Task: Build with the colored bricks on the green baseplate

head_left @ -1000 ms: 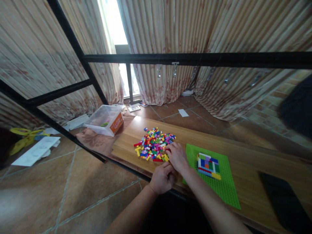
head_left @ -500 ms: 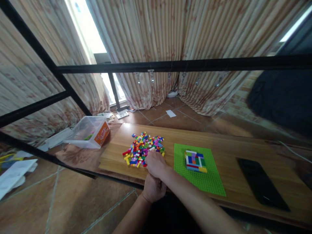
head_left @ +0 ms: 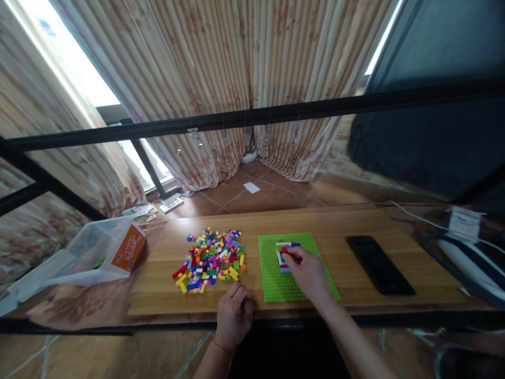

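Observation:
My right hand (head_left: 310, 276) is over the green baseplate (head_left: 272, 289), thumb and fingers closed on a small red toy brick (head_left: 284, 250). The brick is at a low block of coloured bricks (head_left: 284, 267) built on the plate; whether it is pressed on I cannot tell, since my fingers cover much of the block. My left hand (head_left: 235, 315) rests at the table's front edge, fingers curled in, and what they hold, if anything, is hidden. Just beyond it spreads a loose pile of small coloured bricks (head_left: 211, 258).
A black phone (head_left: 379, 266) lies right of the plate on the wooden tabletop (head_left: 158, 263). At the left stands a clear plastic box (head_left: 89, 242) with an orange label. A dark metal rail (head_left: 221, 122) crosses behind the table. A white cable (head_left: 418, 217) runs at the right.
My right hand has gone from the brick pile to the block on the baseplate, now with a red brick. My left hand stays near the front edge, now uncovered. The view has swung right.

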Tool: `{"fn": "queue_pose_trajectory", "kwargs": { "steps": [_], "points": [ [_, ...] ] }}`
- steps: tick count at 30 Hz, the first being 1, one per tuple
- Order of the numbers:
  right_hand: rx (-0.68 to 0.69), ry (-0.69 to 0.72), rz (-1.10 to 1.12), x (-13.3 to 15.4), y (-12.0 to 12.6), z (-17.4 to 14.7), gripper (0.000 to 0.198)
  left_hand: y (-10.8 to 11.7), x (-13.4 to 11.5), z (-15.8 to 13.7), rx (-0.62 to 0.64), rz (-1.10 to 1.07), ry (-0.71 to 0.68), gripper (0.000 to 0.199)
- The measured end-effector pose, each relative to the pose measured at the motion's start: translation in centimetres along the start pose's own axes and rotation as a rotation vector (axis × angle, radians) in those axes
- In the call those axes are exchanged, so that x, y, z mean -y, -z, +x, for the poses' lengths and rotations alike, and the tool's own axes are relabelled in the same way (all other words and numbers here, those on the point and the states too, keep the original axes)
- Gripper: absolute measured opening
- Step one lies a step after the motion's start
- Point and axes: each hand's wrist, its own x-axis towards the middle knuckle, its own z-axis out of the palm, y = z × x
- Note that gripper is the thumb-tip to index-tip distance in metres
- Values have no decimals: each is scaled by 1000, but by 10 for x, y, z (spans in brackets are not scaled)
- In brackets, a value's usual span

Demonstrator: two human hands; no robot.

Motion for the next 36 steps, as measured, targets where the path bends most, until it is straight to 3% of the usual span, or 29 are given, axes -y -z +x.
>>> {"fn": "queue_pose_trajectory", "kwargs": {
  "steps": [3,8,29,36],
  "points": [
    [-53,-76,-195,-29,11,13,24,-1,1,1,4,19,7,19],
    [17,-110,-355,-34,5,29,23,-1,0,0,15,32,20,19],
    [90,-109,-197,-37,6,36,22,-3,-3,1,-7,62,40,18],
    [73,-60,-273,-39,5,38,21,-4,-4,0,-5,66,52,16]
  ]
}}
